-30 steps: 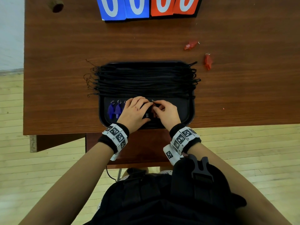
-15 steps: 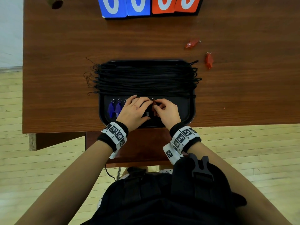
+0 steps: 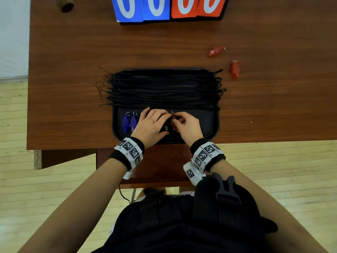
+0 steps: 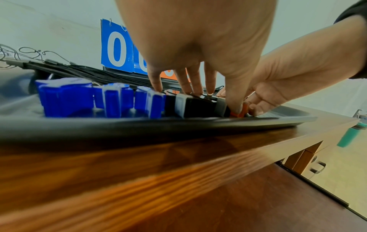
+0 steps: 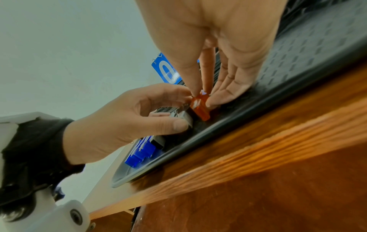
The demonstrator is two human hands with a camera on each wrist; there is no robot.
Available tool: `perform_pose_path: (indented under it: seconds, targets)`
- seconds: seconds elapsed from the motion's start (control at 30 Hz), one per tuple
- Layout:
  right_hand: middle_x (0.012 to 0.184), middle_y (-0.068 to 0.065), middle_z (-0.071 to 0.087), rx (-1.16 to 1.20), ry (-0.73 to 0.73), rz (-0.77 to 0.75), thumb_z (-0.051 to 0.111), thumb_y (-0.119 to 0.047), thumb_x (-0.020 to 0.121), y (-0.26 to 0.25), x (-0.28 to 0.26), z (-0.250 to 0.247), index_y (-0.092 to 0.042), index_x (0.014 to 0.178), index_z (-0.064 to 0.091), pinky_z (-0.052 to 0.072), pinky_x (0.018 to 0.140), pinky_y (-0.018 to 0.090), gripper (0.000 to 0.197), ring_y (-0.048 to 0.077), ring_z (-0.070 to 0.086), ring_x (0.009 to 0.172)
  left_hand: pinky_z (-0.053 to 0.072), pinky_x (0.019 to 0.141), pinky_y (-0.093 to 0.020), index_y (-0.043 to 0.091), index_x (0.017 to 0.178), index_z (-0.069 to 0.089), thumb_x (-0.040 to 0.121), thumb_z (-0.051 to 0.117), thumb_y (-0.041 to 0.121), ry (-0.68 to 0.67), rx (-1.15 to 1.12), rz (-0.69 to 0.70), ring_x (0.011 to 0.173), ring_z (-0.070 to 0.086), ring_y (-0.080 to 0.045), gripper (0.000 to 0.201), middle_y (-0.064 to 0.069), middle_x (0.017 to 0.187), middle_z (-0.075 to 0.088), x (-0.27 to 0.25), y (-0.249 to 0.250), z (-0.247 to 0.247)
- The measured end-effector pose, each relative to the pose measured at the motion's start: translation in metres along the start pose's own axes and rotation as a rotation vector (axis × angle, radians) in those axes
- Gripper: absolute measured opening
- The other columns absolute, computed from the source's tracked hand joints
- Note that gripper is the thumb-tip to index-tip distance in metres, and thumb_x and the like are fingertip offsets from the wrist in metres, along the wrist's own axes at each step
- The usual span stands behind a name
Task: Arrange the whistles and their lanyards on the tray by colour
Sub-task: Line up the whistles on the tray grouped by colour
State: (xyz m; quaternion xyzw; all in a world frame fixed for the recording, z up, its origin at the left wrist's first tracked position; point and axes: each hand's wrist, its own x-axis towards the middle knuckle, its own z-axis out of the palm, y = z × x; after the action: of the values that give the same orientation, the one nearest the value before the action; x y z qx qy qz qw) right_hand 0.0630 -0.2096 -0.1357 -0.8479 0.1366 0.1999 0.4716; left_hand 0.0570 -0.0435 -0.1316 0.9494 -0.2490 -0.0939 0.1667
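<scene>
Both hands down in the near strip of the black tray [image 3: 216,123], wrists at the counter [image 3: 73,70] edge, fingertips meeting mid-tray.

Right hand [image 3: 188,127]: thumb and curled fingers pinch a red whistle [image 5: 200,106], standing it on the tray floor; its ring pokes up just beyond the fingertips.

Left hand [image 3: 150,125]: palm down, fingers curved over the black whistles [image 4: 194,105], thumb closing on the near end of the one next to the red whistle, so it grips that row. Black whistles sit touching, red one pressed against their right end.

Outboard of the left hand: blue whistles [image 4: 103,98] in a tight row, butting up to the black ones.

Beyond both hands: black lanyards [image 3: 164,88] laid across the tray's far half, ends overhanging both sides.

Far right of the right hand, off the tray on the counter: two more red whistles [image 3: 234,69], well apart from the tray row.

Scoreboard [image 3: 169,8] at the counter's far edge.
</scene>
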Motion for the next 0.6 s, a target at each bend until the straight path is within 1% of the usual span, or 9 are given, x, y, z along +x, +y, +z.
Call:
perform_pose_path:
  seconds: [0.27,0.37,0.47,0.6]
  targets:
    - [0.086,0.009,0.064,0.001,0.010,-0.007,0.060,-0.023,0.089,0.000,-0.001,0.000,-0.016,0.110,0.065,0.056,0.078,0.043,0.022,0.023,0.063,0.080,0.024,0.111,-0.052,0.015,0.133,0.048,0.075,0.073,0.028,-0.012,-0.007,0.003,0.123,0.048,-0.026,0.064,-0.006,0.131,0.052,-0.003,0.002,-0.002]
    - [0.086,0.009,0.064,0.000,0.009,-0.016,0.060,-0.024,0.090,-0.002,-0.003,-0.002,-0.015,0.109,0.065,0.056,0.079,0.042,0.022,0.022,0.063,0.078,0.021,0.112,-0.050,0.016,0.133,0.048,0.076,0.073,0.029,-0.009,-0.012,-0.007,0.125,0.046,-0.025,0.064,-0.005,0.133,0.050,-0.004,0.003,-0.004]
    - [0.087,0.008,0.063,-0.002,0.011,-0.001,0.060,-0.026,0.090,-0.004,-0.005,-0.004,-0.015,0.112,0.063,0.056,0.079,0.042,0.025,0.022,0.063,0.080,0.020,0.113,-0.050,0.017,0.133,0.048,0.077,0.071,0.032,0.003,-0.019,-0.007,0.125,0.044,-0.025,0.063,-0.005,0.133,0.049,-0.003,0.004,-0.010]
    - [0.088,0.006,0.061,-0.001,0.049,0.014,0.059,-0.026,0.091,-0.006,-0.010,-0.016,-0.014,0.117,0.061,0.055,0.081,0.042,0.029,0.024,0.064,0.081,0.016,0.114,-0.048,0.019,0.135,0.046,0.082,0.065,0.038,0.004,-0.047,-0.009,0.128,0.041,-0.023,0.059,-0.003,0.134,0.048,0.007,0.011,-0.020]
